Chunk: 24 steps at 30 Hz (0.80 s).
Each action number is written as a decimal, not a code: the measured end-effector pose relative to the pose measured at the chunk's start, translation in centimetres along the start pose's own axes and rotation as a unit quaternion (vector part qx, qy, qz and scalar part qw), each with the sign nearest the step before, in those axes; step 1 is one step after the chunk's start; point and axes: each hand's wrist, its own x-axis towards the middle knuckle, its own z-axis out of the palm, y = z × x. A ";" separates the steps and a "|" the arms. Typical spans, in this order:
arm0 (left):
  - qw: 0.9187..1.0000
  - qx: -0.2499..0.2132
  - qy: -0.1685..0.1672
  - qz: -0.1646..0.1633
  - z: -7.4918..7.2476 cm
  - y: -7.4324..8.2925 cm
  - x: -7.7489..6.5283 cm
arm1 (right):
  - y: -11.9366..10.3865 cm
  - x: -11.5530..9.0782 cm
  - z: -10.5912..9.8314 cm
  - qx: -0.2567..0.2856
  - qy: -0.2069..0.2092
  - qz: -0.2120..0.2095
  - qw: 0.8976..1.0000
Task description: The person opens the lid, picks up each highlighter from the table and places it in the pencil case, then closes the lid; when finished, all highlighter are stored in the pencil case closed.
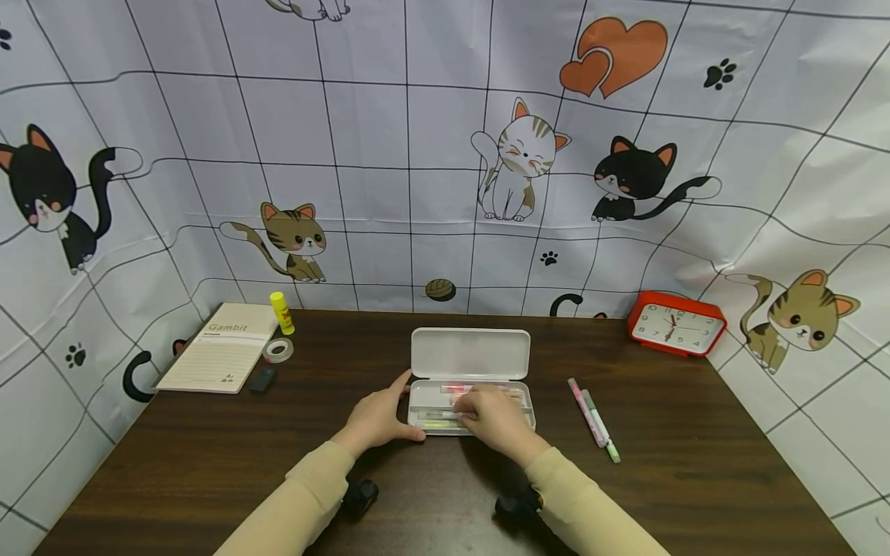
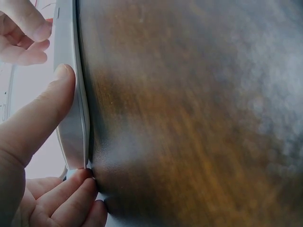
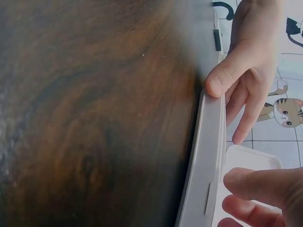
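A white pencil case point(image 1: 424, 398) lies on the table with its lid point(image 1: 470, 354) raised at the back. Inside are several pens, among them a pink one point(image 1: 455, 388) and a yellow-green one point(image 1: 439, 424). My left hand point(image 1: 378, 413) holds the left end of the case; its thumb point(image 2: 64, 87) presses the front edge and its fingers reach round the end. My right hand point(image 1: 497, 417) is over the open case, fingers bent among the pens. I cannot tell whether a pen is between its fingertips point(image 3: 234, 182).
Two pens, one pink point(image 1: 587, 413) and one green-tipped point(image 1: 602, 427), lie right of the case. A red clock point(image 1: 677, 323) stands at the back right. At the left are a notepad point(image 1: 221, 347), a yellow glue stick point(image 1: 281, 313), a tape roll point(image 1: 279, 350) and a small dark block point(image 1: 263, 380).
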 end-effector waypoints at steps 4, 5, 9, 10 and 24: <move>1.000 0.001 0.000 0.001 -0.1 0.1 0.0 | 0.2 0.0 0.0 0.005 0.007 -0.001 1.000; 1.000 0.002 0.000 0.001 -0.1 0.1 0.0 | 0.2 -0.1 -0.1 0.007 0.009 -0.002 1.000; 1.000 0.006 -0.003 -0.001 -0.2 0.2 -0.1 | 0.6 -0.4 -0.4 0.011 0.010 0.003 1.000; 1.000 0.007 -0.004 -0.001 -0.1 0.3 -0.1 | 0.7 -0.4 -0.5 0.013 0.008 0.008 1.000; 1.000 0.006 -0.003 -0.003 -0.1 0.3 -0.1 | 2.7 -2.1 -2.2 0.028 0.021 0.076 0.996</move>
